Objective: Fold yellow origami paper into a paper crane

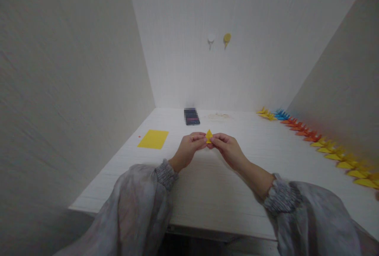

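Observation:
A small piece of folded yellow paper (pixel 209 134), pointed at the top, is held up over the table between my two hands. The thumb and fingers of my left hand (pixel 193 144) pinch its left side. On the other side my right hand (pixel 226 145) grips it the same way, thumb toward me. My fingertips cover the paper's lower edges. To the left of my left hand a flat yellow sheet (pixel 153 139) lies on the white table (pixel 207 192).
Behind my hands lies a dark phone (pixel 192 121), partly blurred out. A row of folded paper figures (pixel 337 154) in yellow, orange and blue runs along the right side. A small red bit (pixel 139 136) lies by the sheet. Two hooks (pixel 227 38) are on the back wall.

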A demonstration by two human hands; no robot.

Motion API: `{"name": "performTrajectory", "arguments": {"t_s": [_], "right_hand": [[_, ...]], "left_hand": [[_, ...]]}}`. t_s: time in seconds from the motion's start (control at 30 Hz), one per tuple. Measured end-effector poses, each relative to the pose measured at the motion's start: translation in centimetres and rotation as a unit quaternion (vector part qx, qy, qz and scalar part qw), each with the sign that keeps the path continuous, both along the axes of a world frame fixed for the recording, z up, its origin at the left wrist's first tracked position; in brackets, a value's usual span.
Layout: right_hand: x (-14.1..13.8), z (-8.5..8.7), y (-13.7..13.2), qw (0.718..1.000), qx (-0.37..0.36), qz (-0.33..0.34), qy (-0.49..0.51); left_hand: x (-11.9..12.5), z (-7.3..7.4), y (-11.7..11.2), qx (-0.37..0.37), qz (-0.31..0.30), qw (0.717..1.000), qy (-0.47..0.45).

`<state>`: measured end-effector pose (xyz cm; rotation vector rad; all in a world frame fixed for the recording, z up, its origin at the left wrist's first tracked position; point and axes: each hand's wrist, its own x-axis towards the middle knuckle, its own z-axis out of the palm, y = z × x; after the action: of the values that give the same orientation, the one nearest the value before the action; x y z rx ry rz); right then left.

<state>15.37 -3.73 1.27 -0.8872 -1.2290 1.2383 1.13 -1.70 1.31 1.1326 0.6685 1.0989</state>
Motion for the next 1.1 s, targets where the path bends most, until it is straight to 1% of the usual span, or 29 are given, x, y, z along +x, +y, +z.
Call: {"name": "performTrajectory", "arguments": {"t_s": [0.07,0.17,0.27,0.5,0.7,0.87,1.0,1.1], "right_hand": [[0.0,0.0,0.0,1.0,-0.004,0.001,0.001],[-0.1,0.0,0.1,1.0,-0.008,0.006,0.006],[0.0,-0.1,0.1,1.0,-0.001,0.005,0.014],[0.0,-0.4,0.4,0.999,0.033,0.01,0.003],[-0.2,-0.2,0.3,0.998,0.06,0.0,-0.03],[-0.3,0.1,0.1,0.995,0.079,-0.011,-0.056],[-0.5,0.3,0.0,0.994,0.092,-0.017,-0.056],[-0.7,0.3,-0.1,0.995,0.083,-0.031,-0.05]], "left_hand": [[0.1,0.2,-0.1,-0.023,-0.004,1.0,-0.009],[0.1,0.1,-0.1,-0.024,-0.003,1.0,-0.015],[0.1,-0.2,0.1,-0.004,0.001,1.0,-0.019],[0.1,-0.8,0.5,0.067,0.034,0.997,-0.011],[-0.1,-1.1,0.8,0.142,0.086,0.985,0.053],[-0.3,-0.4,0.6,0.192,0.1,0.97,0.11],[-0.4,-0.1,0.6,0.236,0.127,0.95,0.159],[-0.3,0.1,0.6,0.241,0.148,0.944,0.167]]}}
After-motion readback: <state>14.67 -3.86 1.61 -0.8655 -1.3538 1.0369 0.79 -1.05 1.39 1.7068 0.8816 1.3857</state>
